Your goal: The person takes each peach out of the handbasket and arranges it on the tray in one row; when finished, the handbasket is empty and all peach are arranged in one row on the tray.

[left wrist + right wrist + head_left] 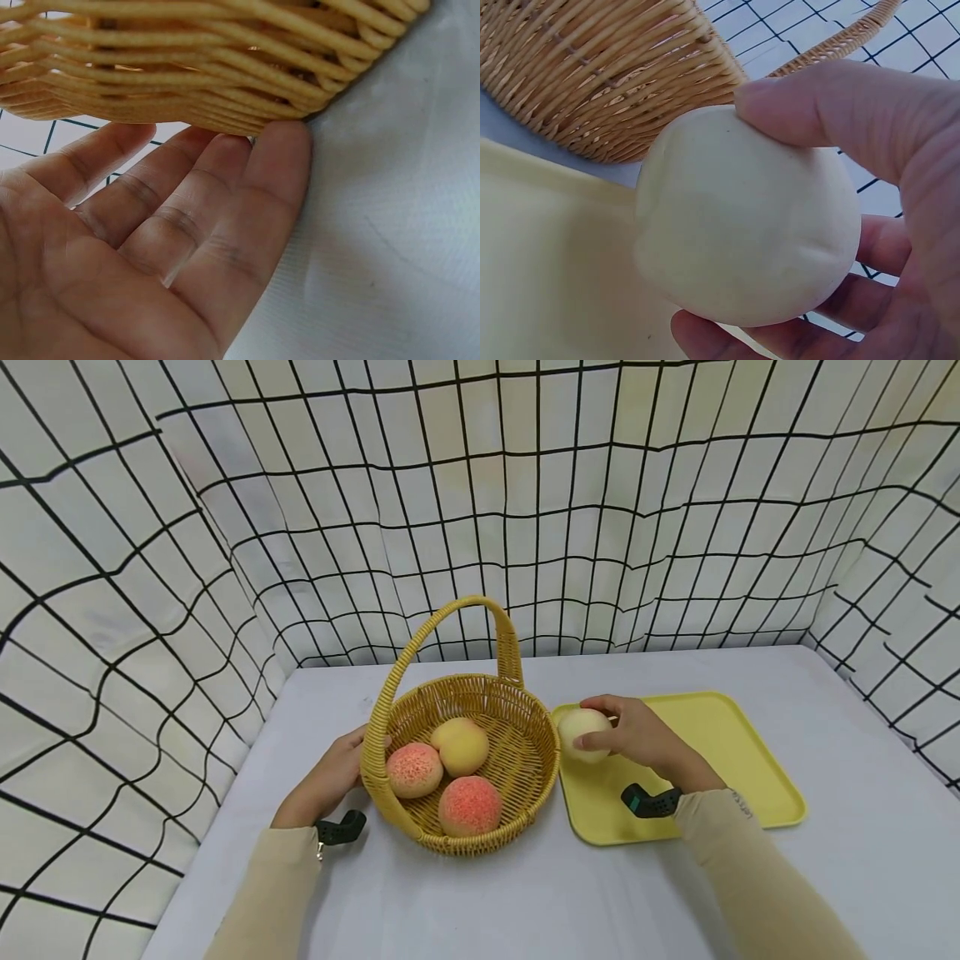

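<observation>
My right hand grips a pale cream peach, thumb on one side and fingers curled round the other. In the head view it is over the left end of the yellow tray, close to the basket's rim. At the left side of the wicker basket, my left hand touches the woven wall; the left wrist view shows its fingers nearly straight against the weave. Inside the basket lie a yellow peach, a speckled pink peach and a redder peach.
The basket's tall arched handle rises over its left and back sides. A white cloth covers the table. White walls with a black grid net enclose the back and both sides.
</observation>
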`<state>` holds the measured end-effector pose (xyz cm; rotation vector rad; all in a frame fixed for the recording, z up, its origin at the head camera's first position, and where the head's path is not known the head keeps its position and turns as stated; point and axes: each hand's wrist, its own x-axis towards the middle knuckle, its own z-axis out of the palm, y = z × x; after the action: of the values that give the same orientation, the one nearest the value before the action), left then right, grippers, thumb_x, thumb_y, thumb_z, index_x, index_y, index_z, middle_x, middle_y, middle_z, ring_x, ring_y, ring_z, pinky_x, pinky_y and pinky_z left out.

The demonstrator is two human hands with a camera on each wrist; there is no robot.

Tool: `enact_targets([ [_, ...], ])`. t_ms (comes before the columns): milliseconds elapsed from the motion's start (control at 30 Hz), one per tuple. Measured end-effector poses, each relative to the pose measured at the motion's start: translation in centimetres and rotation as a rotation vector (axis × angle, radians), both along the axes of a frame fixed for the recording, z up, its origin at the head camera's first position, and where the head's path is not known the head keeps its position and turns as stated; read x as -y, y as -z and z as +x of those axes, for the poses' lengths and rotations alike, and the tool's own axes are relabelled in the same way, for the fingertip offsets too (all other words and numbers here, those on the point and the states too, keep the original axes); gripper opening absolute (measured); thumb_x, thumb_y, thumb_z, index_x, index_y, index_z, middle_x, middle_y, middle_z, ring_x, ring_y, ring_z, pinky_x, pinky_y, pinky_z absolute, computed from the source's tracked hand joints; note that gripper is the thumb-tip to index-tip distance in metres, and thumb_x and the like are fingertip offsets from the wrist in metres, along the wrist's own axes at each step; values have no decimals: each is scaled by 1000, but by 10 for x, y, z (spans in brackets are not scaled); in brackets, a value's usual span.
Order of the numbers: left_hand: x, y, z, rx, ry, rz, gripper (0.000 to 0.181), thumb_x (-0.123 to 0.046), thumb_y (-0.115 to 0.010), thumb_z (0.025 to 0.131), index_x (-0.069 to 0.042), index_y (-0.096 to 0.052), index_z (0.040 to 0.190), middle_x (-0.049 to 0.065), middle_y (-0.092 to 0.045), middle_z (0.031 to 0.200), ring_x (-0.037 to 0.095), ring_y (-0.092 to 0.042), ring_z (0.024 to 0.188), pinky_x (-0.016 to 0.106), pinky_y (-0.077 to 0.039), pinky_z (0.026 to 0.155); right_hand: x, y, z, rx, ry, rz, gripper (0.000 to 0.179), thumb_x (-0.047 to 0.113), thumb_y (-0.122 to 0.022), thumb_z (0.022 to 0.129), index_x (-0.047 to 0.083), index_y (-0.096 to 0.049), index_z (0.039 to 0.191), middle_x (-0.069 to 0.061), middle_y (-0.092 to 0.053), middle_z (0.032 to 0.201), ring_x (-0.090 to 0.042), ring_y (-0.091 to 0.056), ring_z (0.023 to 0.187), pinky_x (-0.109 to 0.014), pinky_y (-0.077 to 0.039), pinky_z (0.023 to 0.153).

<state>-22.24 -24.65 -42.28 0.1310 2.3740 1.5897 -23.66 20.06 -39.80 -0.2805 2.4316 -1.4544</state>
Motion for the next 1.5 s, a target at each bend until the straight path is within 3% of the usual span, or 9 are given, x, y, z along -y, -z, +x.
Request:
enact_targets([
  [133, 0, 1, 0, 2, -8, 3, 52, -39, -49, 111, -4, -49, 149, 15, -60, 121, 20, -59, 97, 38, -53, 81, 1, 4, 2, -9, -6, 11, 72, 28, -82, 89, 3, -52, 149, -17, -61, 134, -29, -59, 110, -35, -53, 86],
  [367, 1, 1, 1, 6, -8, -3, 54, -41, -51, 110, -6, -49, 150, 16, -59, 128, 20, -60, 100, 38, -53, 83, 3, 8, 5, -38, -5, 26, 73, 27, -82, 89, 3, -51, 151, -18, -60, 138, -30, -60, 113, -37, -52, 88],
  [600, 4, 3, 1, -5, -17, -15, 52, -42, -50, 110, -5, -53, 146, 13, -60, 116, 21, -58, 97, 39, -52, 82, 7, 13, 5, -52, 12, 6, 71, 23, -83, 87, 3, -54, 149, -17, -60, 139, -32, -60, 118, -38, -50, 91],
  [900, 2, 1, 0, 5, -11, -7, 53, -40, -51, 110, -6, -50, 150, 15, -60, 124, 21, -59, 99, 39, -53, 82, 6, 16, 7, -75, 56, 8, 75, 21, -86, 83, 7, -55, 149, -17, -57, 145, -37, -53, 129, -46, -46, 97],
  [1200, 2, 1, -1, 7, -13, -8, 53, -40, -52, 110, -5, -50, 150, 16, -60, 122, 21, -59, 96, 38, -53, 80, 2, 24, 8, -33, 8, -42, 78, 21, -86, 84, 8, -50, 153, -16, -59, 141, -31, -59, 115, -40, -46, 94],
  [1500, 1, 3, -2, 3, 2, -8, 54, -40, -50, 110, -4, -49, 150, 18, -59, 125, 22, -59, 98, 39, -53, 81, -3, 27, 8, -18, -6, -23, 78, 24, -85, 85, 9, -49, 153, -15, -61, 138, -31, -59, 118, -40, -45, 93],
])
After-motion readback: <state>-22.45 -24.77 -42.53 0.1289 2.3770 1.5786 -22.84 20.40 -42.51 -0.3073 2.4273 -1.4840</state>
